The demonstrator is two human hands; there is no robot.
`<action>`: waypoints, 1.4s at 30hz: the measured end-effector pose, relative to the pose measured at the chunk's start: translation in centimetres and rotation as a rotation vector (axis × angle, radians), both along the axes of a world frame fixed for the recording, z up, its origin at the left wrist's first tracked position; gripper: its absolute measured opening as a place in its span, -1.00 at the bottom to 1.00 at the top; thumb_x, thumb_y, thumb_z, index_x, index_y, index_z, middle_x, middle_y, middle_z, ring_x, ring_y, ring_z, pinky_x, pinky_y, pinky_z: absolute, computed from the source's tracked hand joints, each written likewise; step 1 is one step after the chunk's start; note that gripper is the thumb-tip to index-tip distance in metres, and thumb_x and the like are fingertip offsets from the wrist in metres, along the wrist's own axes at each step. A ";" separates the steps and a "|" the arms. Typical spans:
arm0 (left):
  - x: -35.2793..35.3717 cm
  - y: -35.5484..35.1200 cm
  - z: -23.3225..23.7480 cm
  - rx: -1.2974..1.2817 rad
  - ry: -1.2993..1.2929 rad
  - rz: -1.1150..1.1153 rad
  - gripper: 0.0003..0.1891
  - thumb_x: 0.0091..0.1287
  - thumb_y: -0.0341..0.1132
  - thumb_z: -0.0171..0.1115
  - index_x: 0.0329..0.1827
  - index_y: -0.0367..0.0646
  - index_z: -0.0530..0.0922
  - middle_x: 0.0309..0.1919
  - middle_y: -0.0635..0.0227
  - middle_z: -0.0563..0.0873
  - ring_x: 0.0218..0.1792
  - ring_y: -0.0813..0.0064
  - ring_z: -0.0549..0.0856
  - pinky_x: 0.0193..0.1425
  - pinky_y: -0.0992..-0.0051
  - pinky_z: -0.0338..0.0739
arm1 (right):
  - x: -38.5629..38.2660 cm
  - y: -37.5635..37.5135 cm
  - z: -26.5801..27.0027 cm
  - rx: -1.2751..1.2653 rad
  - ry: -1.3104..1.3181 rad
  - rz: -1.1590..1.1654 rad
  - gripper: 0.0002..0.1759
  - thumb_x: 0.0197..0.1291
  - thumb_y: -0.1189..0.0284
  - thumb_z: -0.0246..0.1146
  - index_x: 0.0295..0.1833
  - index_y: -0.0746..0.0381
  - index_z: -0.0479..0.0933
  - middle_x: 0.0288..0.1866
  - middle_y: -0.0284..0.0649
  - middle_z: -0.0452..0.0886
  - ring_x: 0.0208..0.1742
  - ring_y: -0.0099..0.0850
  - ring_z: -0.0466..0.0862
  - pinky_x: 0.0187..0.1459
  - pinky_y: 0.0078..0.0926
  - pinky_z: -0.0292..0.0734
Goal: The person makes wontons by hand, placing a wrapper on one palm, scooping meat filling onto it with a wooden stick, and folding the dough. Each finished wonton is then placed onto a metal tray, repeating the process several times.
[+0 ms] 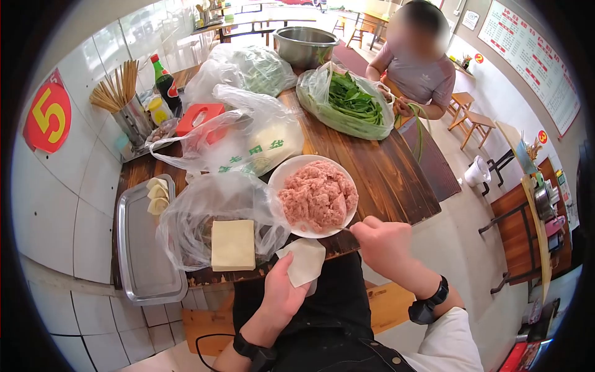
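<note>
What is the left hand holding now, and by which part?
The left hand holds a thin, pale, squarish dough wrapper by one edge, thumb on top.

Far end (304, 11): letting in bright daylight, washing out to white
Tiles (111, 44): catching glare
Meat (318, 195): showing sharply
Person (423, 77): blurring at the head
Board (530, 62): bowing toward black corners
</note>
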State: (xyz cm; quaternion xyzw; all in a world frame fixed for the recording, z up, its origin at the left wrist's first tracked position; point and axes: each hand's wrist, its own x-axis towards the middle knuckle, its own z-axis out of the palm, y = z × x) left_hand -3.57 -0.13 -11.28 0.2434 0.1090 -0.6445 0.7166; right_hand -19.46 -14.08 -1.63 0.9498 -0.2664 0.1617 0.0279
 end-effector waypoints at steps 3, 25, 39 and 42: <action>-0.1 -0.3 0.4 0.010 -0.024 0.006 -0.59 0.57 -0.26 -0.05 0.37 -0.28 0.35 0.29 0.17 0.56 0.32 0.22 0.55 0.43 0.18 0.42 | -0.4 -0.5 0.3 -0.022 -0.028 -0.004 -0.90 -0.03 0.54 0.24 -0.40 0.14 0.45 -0.49 -0.29 0.49 -0.53 -0.24 0.63 -0.55 -0.29 0.44; 0.4 -1.9 0.9 -0.021 0.140 0.021 -0.56 0.62 -0.25 -0.25 0.41 -0.36 0.27 0.36 0.04 0.46 0.39 0.13 0.46 0.53 0.12 0.32 | -4.1 4.8 -4.9 0.015 -0.236 0.078 -0.71 0.00 0.55 0.33 -0.11 0.07 0.69 -0.39 -0.44 0.62 -0.53 -0.42 0.62 -0.53 -0.45 0.44; 0.0 0.3 3.3 -0.049 -0.017 0.017 -0.55 0.62 -0.26 -0.23 0.46 -0.34 0.20 0.39 0.03 0.41 0.43 0.12 0.42 0.55 0.10 0.30 | -3.7 3.5 -3.3 0.109 -0.311 0.176 -0.72 -0.05 0.59 0.33 -0.18 0.05 0.67 -0.35 -0.39 0.68 -0.53 -0.39 0.62 -0.52 -0.47 0.43; 0.2 0.3 3.9 -0.040 0.023 0.002 -0.54 0.61 -0.26 -0.23 0.47 -0.33 0.19 0.39 0.05 0.42 0.43 0.13 0.42 0.55 0.10 0.30 | -3.9 2.7 -3.4 0.118 -0.314 0.202 -0.73 -0.03 0.60 0.32 -0.19 0.06 0.66 -0.35 -0.39 0.68 -0.53 -0.39 0.63 -0.52 -0.46 0.43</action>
